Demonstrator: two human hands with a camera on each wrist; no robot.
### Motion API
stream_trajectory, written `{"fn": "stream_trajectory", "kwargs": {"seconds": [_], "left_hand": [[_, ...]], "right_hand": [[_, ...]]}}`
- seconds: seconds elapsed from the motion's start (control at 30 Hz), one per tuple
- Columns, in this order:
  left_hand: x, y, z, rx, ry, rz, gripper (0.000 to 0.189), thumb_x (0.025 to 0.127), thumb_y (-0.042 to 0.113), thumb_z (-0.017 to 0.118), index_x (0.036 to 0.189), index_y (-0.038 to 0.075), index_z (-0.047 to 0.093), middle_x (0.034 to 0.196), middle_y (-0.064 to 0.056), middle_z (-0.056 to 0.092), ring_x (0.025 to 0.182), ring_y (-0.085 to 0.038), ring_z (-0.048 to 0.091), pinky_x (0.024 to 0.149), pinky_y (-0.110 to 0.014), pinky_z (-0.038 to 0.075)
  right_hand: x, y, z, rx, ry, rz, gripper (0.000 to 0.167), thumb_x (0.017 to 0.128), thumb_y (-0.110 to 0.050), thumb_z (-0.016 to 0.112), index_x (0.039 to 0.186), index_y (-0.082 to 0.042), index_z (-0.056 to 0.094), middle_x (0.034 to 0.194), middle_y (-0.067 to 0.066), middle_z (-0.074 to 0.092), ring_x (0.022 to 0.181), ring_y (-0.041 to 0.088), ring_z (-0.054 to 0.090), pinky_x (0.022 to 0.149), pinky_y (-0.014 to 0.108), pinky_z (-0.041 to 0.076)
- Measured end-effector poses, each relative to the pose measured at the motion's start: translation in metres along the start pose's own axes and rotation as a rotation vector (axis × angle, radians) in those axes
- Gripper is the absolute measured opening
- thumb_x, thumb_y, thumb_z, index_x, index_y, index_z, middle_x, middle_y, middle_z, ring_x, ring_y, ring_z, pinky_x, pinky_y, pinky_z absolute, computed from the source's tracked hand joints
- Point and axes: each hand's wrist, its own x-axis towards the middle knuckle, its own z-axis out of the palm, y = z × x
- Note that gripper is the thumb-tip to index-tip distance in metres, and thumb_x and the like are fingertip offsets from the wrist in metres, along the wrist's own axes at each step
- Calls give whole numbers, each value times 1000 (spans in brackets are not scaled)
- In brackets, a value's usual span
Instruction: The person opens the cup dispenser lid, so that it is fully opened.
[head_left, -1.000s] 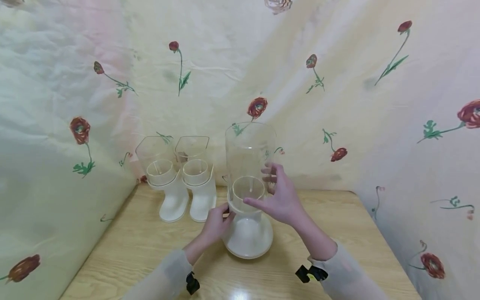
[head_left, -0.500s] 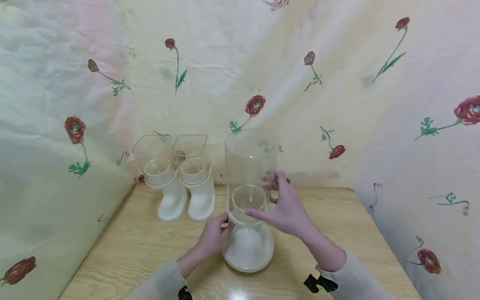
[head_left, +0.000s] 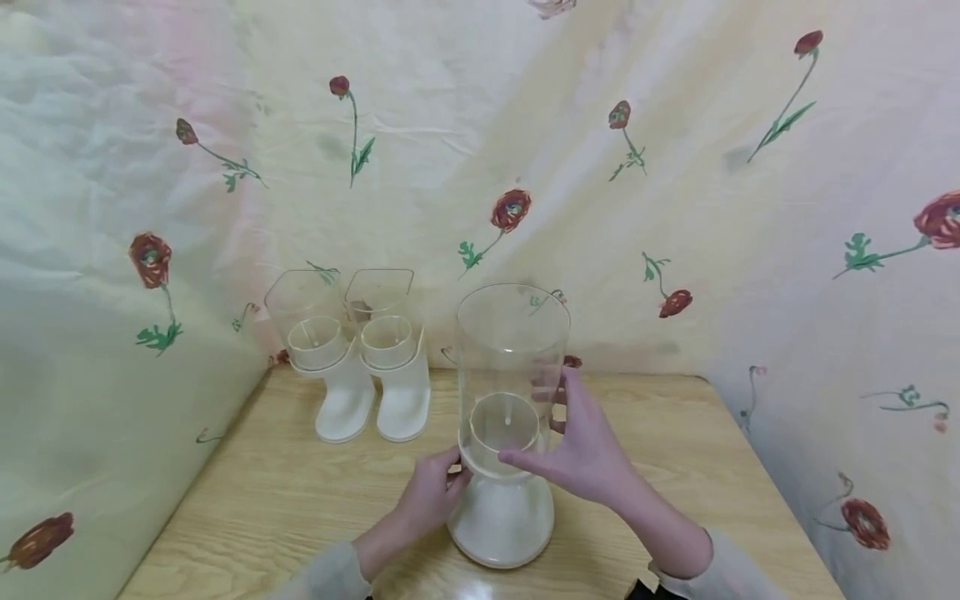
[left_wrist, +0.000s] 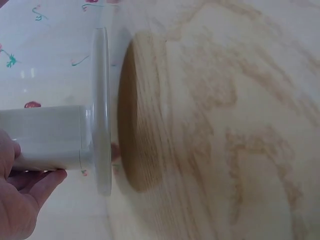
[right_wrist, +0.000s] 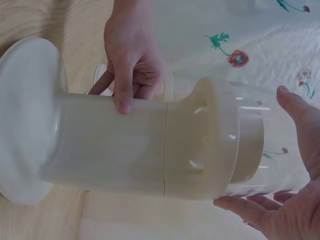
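Note:
A tall container with a clear cylinder (head_left: pixel 512 367) over a white pedestal (head_left: pixel 501 529) stands upright before me. A pale ring (head_left: pixel 504 425) shows inside its lower part. My left hand (head_left: pixel 429 493) grips the white column (right_wrist: pixel 110 142), thumb on one side, as the right wrist view shows. Around the lower clear cylinder curls my right hand (head_left: pixel 588 446), thumb in front and fingers behind. In the left wrist view the round base plate (left_wrist: pixel 101 112) hangs a little apart from the wooden tabletop, a dark shadow beside it.
Two smaller clear-topped containers on white curved stands, the left one (head_left: pixel 345 408) and the right one (head_left: pixel 403 407), stand side by side at the back left of the wooden table (head_left: pixel 300 508). A flower-printed cloth (head_left: pixel 427 167) hangs behind and at both sides.
The tall container has come toward me, carried by both hands, and appears lower in the head view. My grips look the same. The two smaller containers stay put.

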Motion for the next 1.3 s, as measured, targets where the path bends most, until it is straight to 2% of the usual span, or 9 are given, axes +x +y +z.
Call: {"fn": "stream_trajectory", "kwargs": {"seconds": [0.17,0.47,0.63,0.83,0.93,1.03,1.13,1.3], "left_hand": [[-6,-2,2,-1,-4,1,27,101,-5,61,127,-8,68,125,-29,74,114,-44,74,87,-24,66],[-13,-6,4,-2,-2,3,31,99,-8,60,129,-8,67,127,-29,73,114,-44,74,87,-23,65],[-13,-7,6,-22,2,14,33,98,-10,60,131,-9,66,130,-30,71,117,-45,73,89,-26,65],[-11,-11,9,-9,51,57,33,97,-12,62,130,-9,67,131,-30,70,118,-47,72,89,-29,66],[-11,-12,9,-17,43,52,34,97,-11,62,131,-9,66,132,-31,70,118,-47,71,89,-28,66],[-10,-13,7,-51,10,-1,36,98,-7,64,134,-8,65,133,-29,70,120,-45,72,91,-28,65],[-7,-15,4,-112,-26,-44,41,99,-4,66,140,-4,62,138,-25,68,126,-43,69,100,-33,63],[-2,-18,3,-286,-91,-48,47,101,-6,62,147,-6,54,149,-30,59,139,-50,56,111,-37,57]], "right_hand": [[-6,3,4,5,5,-2,101,65,-42,103,141,-12,43,141,6,58,123,32,65,85,41,69],[-10,6,9,14,3,4,104,64,-41,104,142,-13,41,144,6,57,123,31,66,87,42,69],[-12,8,12,12,3,3,107,62,-39,104,143,-16,39,142,5,57,122,29,66,88,38,69],[-11,11,13,13,20,-19,109,60,-39,105,144,-18,38,141,5,56,120,28,65,85,38,69],[-12,12,13,12,24,-18,109,60,-38,106,144,-19,38,141,3,56,120,27,65,85,38,69],[-13,12,13,9,20,-13,108,60,-38,105,143,-20,39,141,3,56,120,26,64,85,36,69],[-14,12,12,7,17,-11,107,60,-40,105,143,-21,39,141,5,57,120,25,63,85,36,69],[-14,12,10,15,8,-8,107,60,-40,105,142,-19,39,141,2,56,121,25,62,86,37,69]]}}
